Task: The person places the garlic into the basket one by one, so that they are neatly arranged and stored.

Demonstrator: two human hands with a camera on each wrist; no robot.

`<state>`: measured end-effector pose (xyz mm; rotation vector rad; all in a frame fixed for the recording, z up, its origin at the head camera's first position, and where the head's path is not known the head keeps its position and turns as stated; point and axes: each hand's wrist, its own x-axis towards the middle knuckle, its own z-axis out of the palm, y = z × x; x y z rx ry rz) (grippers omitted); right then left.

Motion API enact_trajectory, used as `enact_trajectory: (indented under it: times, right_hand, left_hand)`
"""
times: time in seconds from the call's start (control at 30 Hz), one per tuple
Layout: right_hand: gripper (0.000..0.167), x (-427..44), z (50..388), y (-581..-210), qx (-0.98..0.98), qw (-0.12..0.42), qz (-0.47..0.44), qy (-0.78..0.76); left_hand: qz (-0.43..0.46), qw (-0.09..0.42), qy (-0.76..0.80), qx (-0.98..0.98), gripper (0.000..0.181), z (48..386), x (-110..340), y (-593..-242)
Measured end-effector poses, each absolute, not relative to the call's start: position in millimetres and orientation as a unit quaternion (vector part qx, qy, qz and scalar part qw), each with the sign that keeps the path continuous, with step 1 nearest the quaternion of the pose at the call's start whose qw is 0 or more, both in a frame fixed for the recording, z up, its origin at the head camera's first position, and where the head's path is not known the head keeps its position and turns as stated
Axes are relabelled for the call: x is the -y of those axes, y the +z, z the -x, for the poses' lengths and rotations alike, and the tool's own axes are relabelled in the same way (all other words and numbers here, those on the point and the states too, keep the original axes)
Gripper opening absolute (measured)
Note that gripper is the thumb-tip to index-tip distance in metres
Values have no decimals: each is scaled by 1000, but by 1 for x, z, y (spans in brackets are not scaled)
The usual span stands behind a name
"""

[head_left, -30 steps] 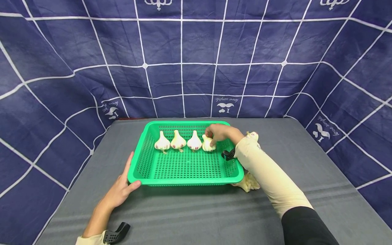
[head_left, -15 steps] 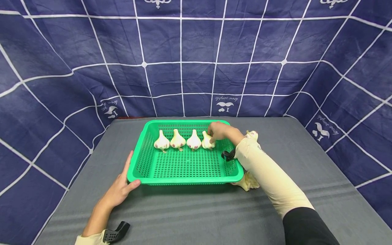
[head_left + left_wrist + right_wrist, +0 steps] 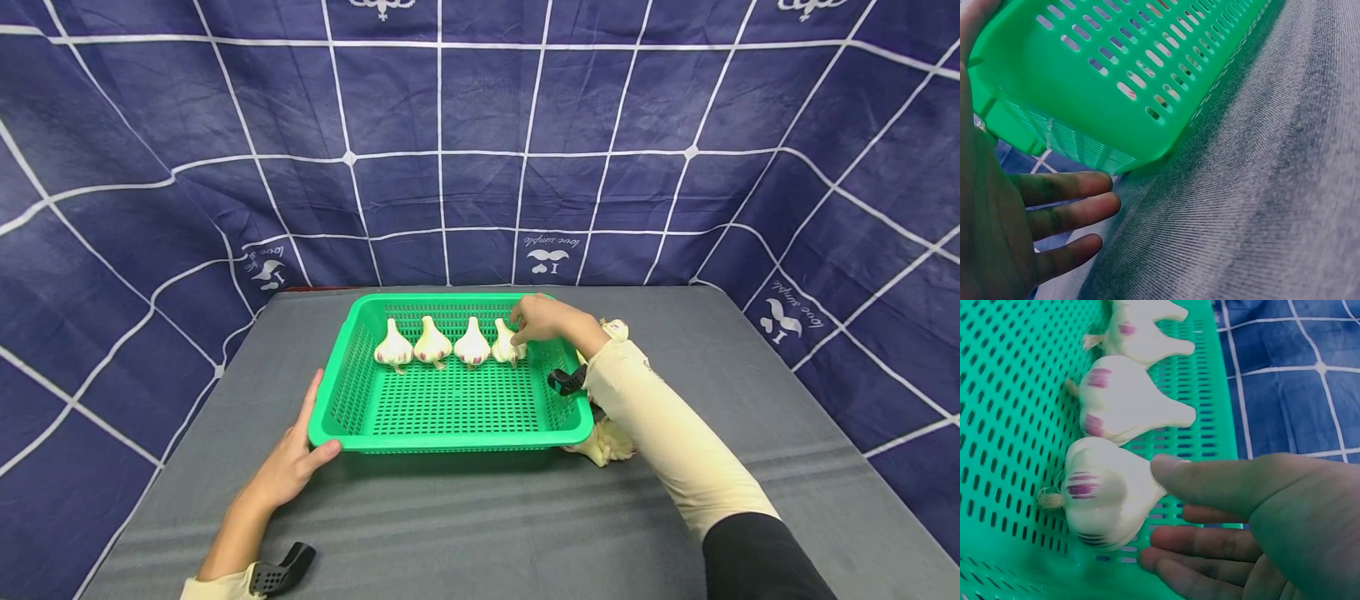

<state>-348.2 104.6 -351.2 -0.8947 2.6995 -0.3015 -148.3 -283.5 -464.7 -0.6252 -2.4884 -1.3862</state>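
A green plastic basket point(image 3: 457, 442) holds a row of several garlic bulbs point(image 3: 472, 345), stems pointing to its far wall. My right hand point(image 3: 551, 319) is inside the basket beside the rightmost garlic bulb point(image 3: 506, 347). In the right wrist view the thumb lies over the stem end of this nearest bulb point(image 3: 1100, 494), with the other fingers spread below and apart from it. My left hand point(image 3: 285, 469) rests at the basket's near left corner, thumb on the rim; in the left wrist view three fingers point(image 3: 1072, 215) are straight beneath the basket wall.
More garlic point(image 3: 609, 442) lies on the grey tabletop point(image 3: 465, 525) right of the basket, partly hidden by the right sleeve point(image 3: 667, 433). Another bulb point(image 3: 615, 328) is behind that forearm. A blue checked cloth point(image 3: 480, 192) hangs around the table's back and sides.
My right hand has drawn slightly right and its fingers have come away from the rightmost garlic bulb, which now shows more fully. The left hand stays at the basket's corner.
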Motion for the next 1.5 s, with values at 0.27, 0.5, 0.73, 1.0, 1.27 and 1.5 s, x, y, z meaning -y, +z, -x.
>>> enact_trajectory:
  times: [0.27,0.5,0.73,1.0,1.27,1.5]
  right_hand:
    - [48,-114,346,-348,-923,140,312,-177]
    - [47,-127,343,-347,-908,138,314,-239]
    - [49,-136,337,-344,-888,156,307,-304]
    - [49,-147,331,-349,-854,179,299,-387]
    - [48,-158,321,-349,-843,164,297,-417]
    - [45,-167,318,-352,-842,147,284,-434]
  left_hand:
    - [204,106,-472,851,96,147,283,-464]
    - [201,100,-470,854,96,147,282,-463]
    - [208,103,-472,851,95,148,282,-460]
    - [213,107,-474,847,95,148,283,-462]
    - [215,112,-470,849,95,149,283,-464]
    - [209,110,-468,851,95,148,283,-464]
